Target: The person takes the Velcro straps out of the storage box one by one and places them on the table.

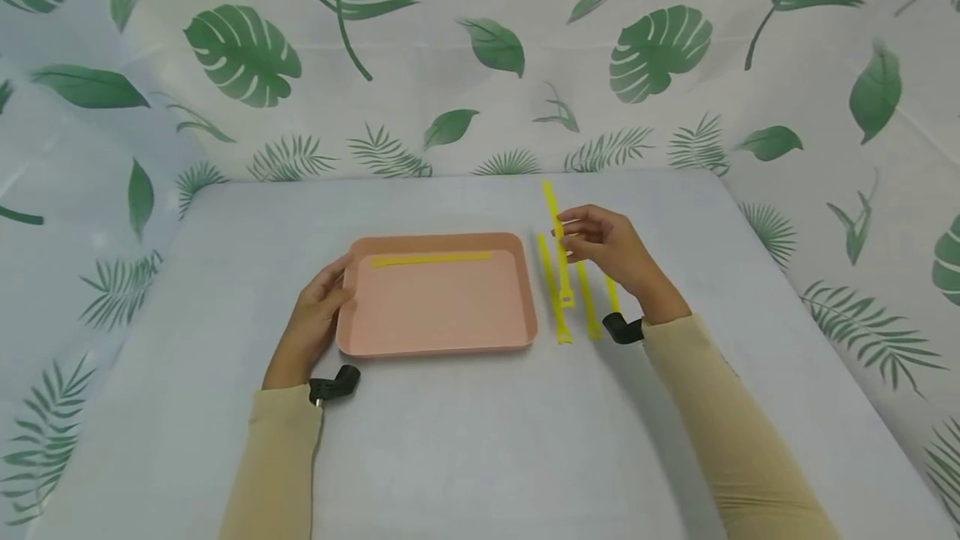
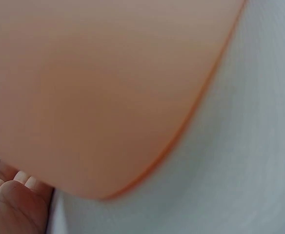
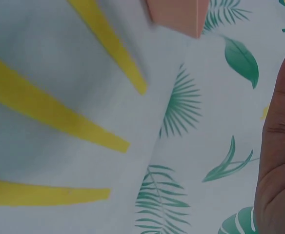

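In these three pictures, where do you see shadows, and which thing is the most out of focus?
Head view: soft light, with a long shadow beside the right sleeve on the white table; left wrist view: the pink tray is very near and the most blurred; right wrist view: the table around the yellow strips is shaded toward the left.

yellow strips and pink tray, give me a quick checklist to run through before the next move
1. Right grip pinching one strip: ok.
2. Held strip over the tray: not ok, it is to the tray's right.
3. Left grip on the tray: ok, at its left edge.
4. Space in the tray: ok, only one strip inside, along the far side.
5. Loose strips separated: ok, three lie apart.
6. Left fingers under the tray: cannot tell, partly hidden.
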{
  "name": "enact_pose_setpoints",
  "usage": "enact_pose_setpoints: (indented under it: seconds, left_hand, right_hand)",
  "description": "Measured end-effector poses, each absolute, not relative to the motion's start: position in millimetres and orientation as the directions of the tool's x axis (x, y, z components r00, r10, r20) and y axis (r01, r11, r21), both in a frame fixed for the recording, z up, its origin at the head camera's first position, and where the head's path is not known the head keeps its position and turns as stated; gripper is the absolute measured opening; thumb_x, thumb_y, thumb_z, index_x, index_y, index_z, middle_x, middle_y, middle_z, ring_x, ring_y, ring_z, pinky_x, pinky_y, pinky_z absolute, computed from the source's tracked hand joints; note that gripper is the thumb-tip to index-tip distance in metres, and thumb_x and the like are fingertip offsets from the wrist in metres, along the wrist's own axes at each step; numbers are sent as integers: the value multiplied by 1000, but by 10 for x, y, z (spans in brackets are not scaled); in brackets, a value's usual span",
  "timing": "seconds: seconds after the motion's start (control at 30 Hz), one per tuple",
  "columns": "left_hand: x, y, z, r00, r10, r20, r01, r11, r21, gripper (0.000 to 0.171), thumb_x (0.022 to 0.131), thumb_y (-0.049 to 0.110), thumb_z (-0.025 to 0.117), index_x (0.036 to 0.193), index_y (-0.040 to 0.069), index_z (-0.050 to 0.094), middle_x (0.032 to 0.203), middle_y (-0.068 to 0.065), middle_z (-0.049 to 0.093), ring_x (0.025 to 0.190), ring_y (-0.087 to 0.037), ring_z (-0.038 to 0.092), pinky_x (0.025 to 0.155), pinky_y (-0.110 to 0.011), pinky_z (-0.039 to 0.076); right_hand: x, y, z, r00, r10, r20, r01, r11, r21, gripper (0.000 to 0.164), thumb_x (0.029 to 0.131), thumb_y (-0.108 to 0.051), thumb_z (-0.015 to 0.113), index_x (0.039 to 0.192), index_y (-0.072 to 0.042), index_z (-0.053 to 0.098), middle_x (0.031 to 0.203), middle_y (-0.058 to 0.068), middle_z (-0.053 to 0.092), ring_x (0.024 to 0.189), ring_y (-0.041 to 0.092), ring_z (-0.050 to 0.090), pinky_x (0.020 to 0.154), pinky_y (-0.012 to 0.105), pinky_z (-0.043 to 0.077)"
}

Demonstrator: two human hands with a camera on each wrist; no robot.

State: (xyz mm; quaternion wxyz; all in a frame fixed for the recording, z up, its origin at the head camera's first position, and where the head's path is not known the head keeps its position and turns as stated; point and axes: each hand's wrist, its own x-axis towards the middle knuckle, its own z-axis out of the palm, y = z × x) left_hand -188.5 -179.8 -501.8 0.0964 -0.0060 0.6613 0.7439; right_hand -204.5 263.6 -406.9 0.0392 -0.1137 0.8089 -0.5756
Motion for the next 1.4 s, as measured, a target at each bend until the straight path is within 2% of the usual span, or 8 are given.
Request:
enact_pose_setpoints:
  seconds: [0.1,0.17,0.43,0.77,0.9,1.2,1.4]
  left_hand:
    - [-1883,-1802,-5015,-982,140,-126,-142,-107,984,65,107,-6,45,169,-2,28,177,-16,27,163,-30,26,114,-18,42]
    - [-1881,-1805,-5015,-982,141,-123,-139,-107,985,64,107,-6,45,169,-3,28,177,-16,27,164,-30,25,114,-17,42]
    - [-1873,-1806,-5017,-981,148,-125,-140,-92,986,63,108,-5,46,169,-2,28,177,-16,27,163,-30,26,113,-17,42]
    - [-1871,-1796,-5001,-979,143,-147,-158,-75,985,65,108,-4,47,170,1,29,178,-13,26,163,-29,26,121,-23,40]
    - [-1873,-1789,-4993,-978,141,-154,-164,-65,984,66,107,-3,47,170,2,29,178,-13,24,164,-30,25,122,-24,38]
    - [-1863,-1799,-4975,-977,139,-161,-166,-27,986,63,111,1,49,171,3,28,177,-11,27,163,-28,28,119,-22,40]
    - [-1869,-1795,-4988,-978,142,-155,-159,-21,987,64,111,1,49,171,3,28,178,-13,25,164,-30,26,117,-20,41]
  right_hand:
    - [-2044,2692,-4081,-972,-229,57,-129,314,-941,37,105,1,66,139,13,59,112,-7,75,94,9,74,82,27,64]
    - [-2038,2726,-4085,-973,-226,52,-124,319,-940,38,105,0,67,140,12,59,110,-10,74,94,8,74,82,26,64]
    - [-2010,2861,-4117,-979,-196,49,-118,358,-926,38,105,-1,67,140,12,59,116,6,72,92,7,73,81,25,64]
    - [-1971,3051,-4171,-986,-165,3,-66,377,-924,40,106,-3,67,141,12,58,113,0,69,93,8,71,82,24,63]
    - [-1945,3117,-4189,-988,-153,-23,-40,395,-918,41,106,-4,67,143,12,57,114,3,68,93,7,70,82,24,63]
    - [-1916,3252,-4217,-992,-106,-63,7,458,-889,43,106,-2,66,146,12,55,130,31,61,92,2,67,81,21,62]
    - [-1916,3372,-4294,-991,-83,-110,56,490,-870,45,107,-4,65,148,11,54,135,33,60,93,1,66,82,20,62]
